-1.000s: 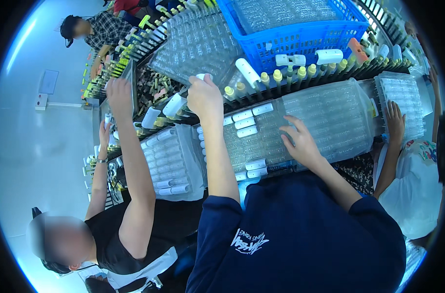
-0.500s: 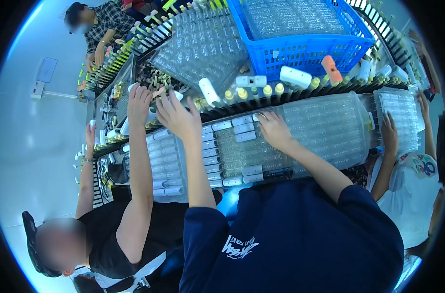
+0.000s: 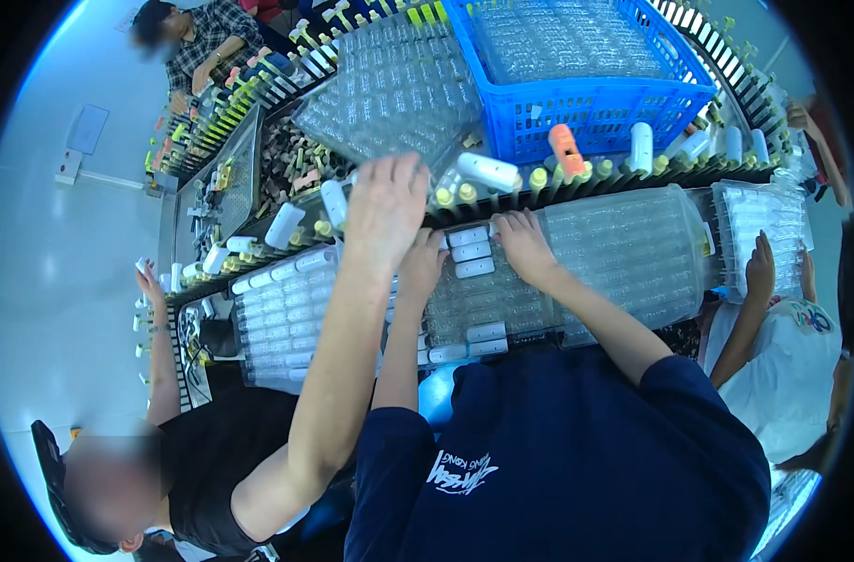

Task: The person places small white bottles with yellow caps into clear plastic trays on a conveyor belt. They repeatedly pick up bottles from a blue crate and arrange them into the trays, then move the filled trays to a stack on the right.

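My left hand (image 3: 421, 270) reaches down to the clear blister tray (image 3: 502, 292), its bent fingers closed on the end of a white plastic casing (image 3: 443, 243) in the far row. The co-worker's forearm hides part of this hand. Just to the right, my right hand (image 3: 524, 245) rests at the tray's far edge, with curled fingers pinching another white casing (image 3: 493, 229), mostly hidden. Between my hands, a few white casings (image 3: 471, 251) lie stacked in the tray's slots. More casings (image 3: 486, 332) fill slots along the near edge.
A co-worker's hand (image 3: 385, 201) reaches across above my left hand. Behind the tray runs a pegged conveyor (image 3: 539, 183) carrying white casings and an orange piece (image 3: 566, 150). A blue crate (image 3: 596, 108) of clear trays stands beyond. Another tray (image 3: 624, 253) lies at right.
My left hand has come back from the conveyor to the tray; my right hand has barely moved. The co-worker's hand has swung right across my arm. Pieces on the conveyor have shifted left.
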A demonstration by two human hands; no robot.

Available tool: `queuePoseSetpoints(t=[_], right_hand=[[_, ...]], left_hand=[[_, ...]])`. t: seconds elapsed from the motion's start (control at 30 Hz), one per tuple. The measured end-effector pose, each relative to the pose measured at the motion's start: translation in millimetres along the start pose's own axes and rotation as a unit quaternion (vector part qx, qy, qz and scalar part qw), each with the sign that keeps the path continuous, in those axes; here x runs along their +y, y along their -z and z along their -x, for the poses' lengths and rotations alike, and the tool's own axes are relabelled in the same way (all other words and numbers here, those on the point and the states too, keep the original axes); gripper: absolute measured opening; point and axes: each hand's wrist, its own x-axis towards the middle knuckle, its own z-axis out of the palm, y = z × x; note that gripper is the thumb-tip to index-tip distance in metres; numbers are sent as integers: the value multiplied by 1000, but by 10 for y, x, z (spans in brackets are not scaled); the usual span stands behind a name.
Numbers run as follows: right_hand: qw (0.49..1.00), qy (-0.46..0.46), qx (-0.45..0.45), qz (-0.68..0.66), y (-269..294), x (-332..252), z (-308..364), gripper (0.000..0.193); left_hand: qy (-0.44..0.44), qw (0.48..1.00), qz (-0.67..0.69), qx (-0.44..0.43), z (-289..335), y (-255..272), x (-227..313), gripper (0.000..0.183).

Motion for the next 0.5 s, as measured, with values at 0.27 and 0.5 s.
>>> queuePoseSetpoints(t=[0.27, 0.5], right_hand=[[921, -194, 201, -272, 2049, -484, -445, 35], [947, -41, 143, -283, 2166, -360, -815, 33]], left_hand=[[-7, 999, 15, 31, 149, -23, -162, 34], [50, 987, 74, 135, 318, 683, 324, 39]])
